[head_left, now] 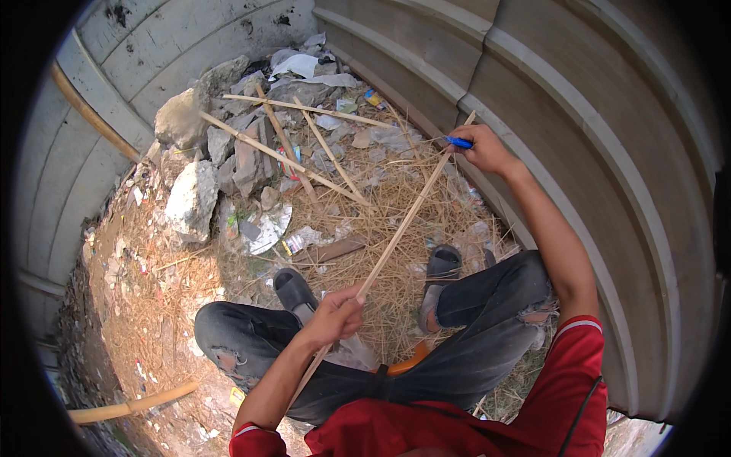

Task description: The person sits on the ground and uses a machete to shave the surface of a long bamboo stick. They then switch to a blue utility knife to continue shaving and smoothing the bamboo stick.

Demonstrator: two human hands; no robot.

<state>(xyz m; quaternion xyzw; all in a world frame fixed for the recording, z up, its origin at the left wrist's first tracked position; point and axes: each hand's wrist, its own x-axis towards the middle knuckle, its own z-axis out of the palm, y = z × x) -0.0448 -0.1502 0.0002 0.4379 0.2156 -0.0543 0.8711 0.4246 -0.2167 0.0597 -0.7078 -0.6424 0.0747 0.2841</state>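
Note:
A long pale bamboo strip (406, 221) runs slantwise between my knees, from beside my left forearm up to the wall on the right. My left hand (333, 318) is closed round its lower part, just above my left thigh. Near the far end, my right hand (487, 150) is closed on a small blue-handled cutter (460, 142). The cutter lies against the strip, its blade too small to make out clearly. The strip's upper tip shows just beyond my right fingers.
Several bamboo strips (282, 158) lie across broken rocks (190, 199) and straw ahead of me. A corrugated metal wall (579, 114) rises close on the right, and grey panels (190, 46) stand at the back left. A bamboo pole (137, 404) lies at the lower left.

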